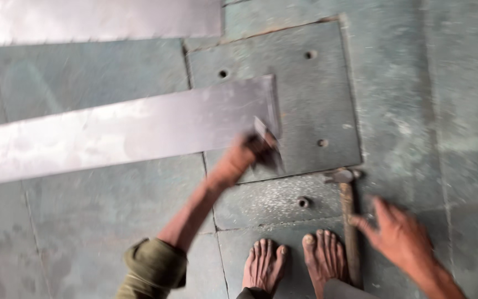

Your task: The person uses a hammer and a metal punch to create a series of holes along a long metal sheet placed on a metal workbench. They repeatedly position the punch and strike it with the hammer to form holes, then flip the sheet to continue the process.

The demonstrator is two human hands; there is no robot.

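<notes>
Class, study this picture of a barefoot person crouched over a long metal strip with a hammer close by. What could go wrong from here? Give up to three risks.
1. The bare feet rest right beside the hammer; a dropped or swung head could strike toes.
2. The left hand grips a small dark tool at the metal strip corner, where sharp edges might cut skin.
3. The right hand reaches with fingers spread, and the blur suggests quick movement, so a fumbled grab seems possible.

Two metal strips [123, 130] [95, 19], one hammer [349, 221], one floor plate [305, 94], two hands [239, 158] [399, 235], two bare feet [264, 266] [325, 257].
</notes>
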